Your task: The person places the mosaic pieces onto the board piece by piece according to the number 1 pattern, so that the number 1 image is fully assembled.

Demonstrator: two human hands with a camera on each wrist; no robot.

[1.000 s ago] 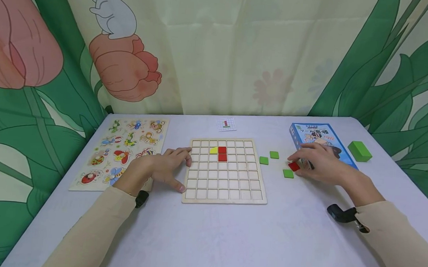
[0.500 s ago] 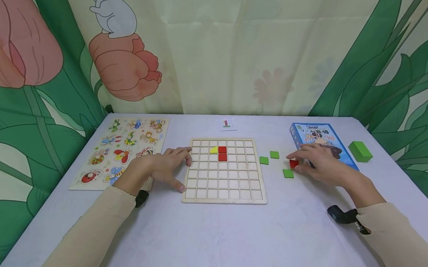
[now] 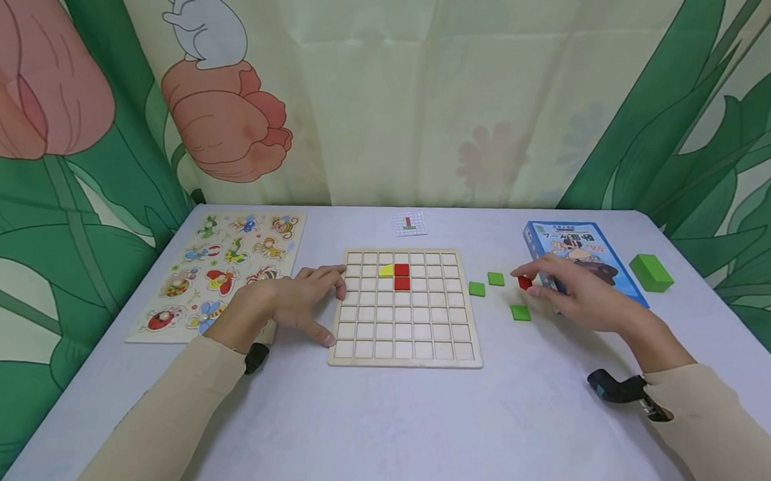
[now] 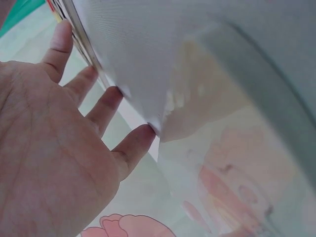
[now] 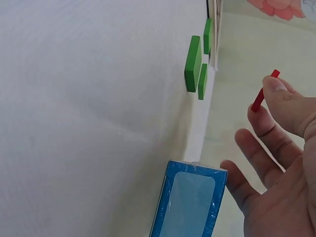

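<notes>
A wooden grid board [image 3: 410, 315] lies mid-table in the head view, with two red squares [image 3: 402, 276] and a yellow piece [image 3: 386, 271] in its upper cells. My left hand [image 3: 302, 301] rests at the board's left edge, its fingers spread and touching it. Right of the board, my right hand [image 3: 580, 292] pinches a red square [image 3: 524, 282] between thumb and index finger; the right wrist view shows this red piece [image 5: 264, 92] edge-on, held clear of the table. Near it lie several green squares, one [image 3: 521, 313] in front and two [image 3: 496, 279] nearer the board.
A small pattern card [image 3: 409, 223] lies behind the board. An insect picture board [image 3: 229, 262] is at the left, partly under my left forearm. At the right are a blue box [image 3: 601, 253], partly behind my right hand, and a green block [image 3: 650, 273].
The red square has come up off the table in my right hand's pinch, slightly back and left. My left hand has stayed at the board's edge.
</notes>
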